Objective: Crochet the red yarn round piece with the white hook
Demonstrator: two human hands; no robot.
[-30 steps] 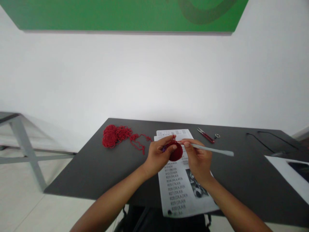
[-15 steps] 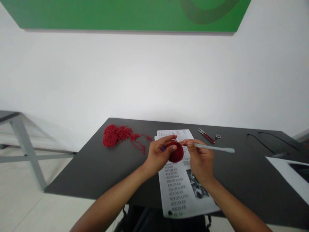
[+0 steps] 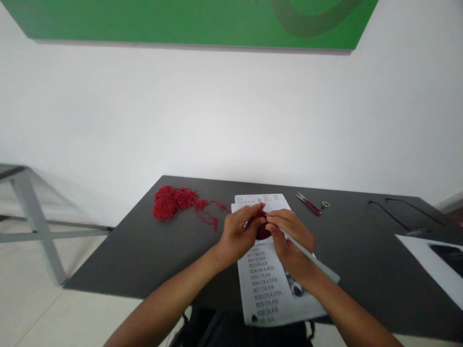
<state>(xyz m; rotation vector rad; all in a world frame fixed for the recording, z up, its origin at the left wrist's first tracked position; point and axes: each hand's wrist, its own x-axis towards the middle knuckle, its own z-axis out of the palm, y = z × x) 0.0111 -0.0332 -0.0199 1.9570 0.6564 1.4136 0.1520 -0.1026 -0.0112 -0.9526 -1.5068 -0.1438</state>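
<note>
My left hand (image 3: 238, 231) pinches a small round piece of dark red crochet (image 3: 263, 233), with yarn running over its index finger. A small purple item (image 3: 246, 224), perhaps a stitch marker, shows by its fingers. My right hand (image 3: 292, 241) is closed around a crochet hook (image 3: 311, 258) with a long pale handle that slants down to the right. The hook's tip meets the top edge of the crochet piece, though fingers partly hide it. From the left hand, yarn trails left to a loose red yarn ball (image 3: 165, 205) on the table.
Printed pattern sheets (image 3: 258, 299) lie beneath my hands on the dark table (image 3: 181, 260). Red-handled thread snips (image 3: 308, 203) with a ring lie behind my right hand. Eyeglasses (image 3: 394, 217) and another white sheet (image 3: 427, 262) are at the right.
My right hand has turned and come closer to my left hand. The hook handle has swung from nearly level to pointing down right, and more of the crochet piece is covered.
</note>
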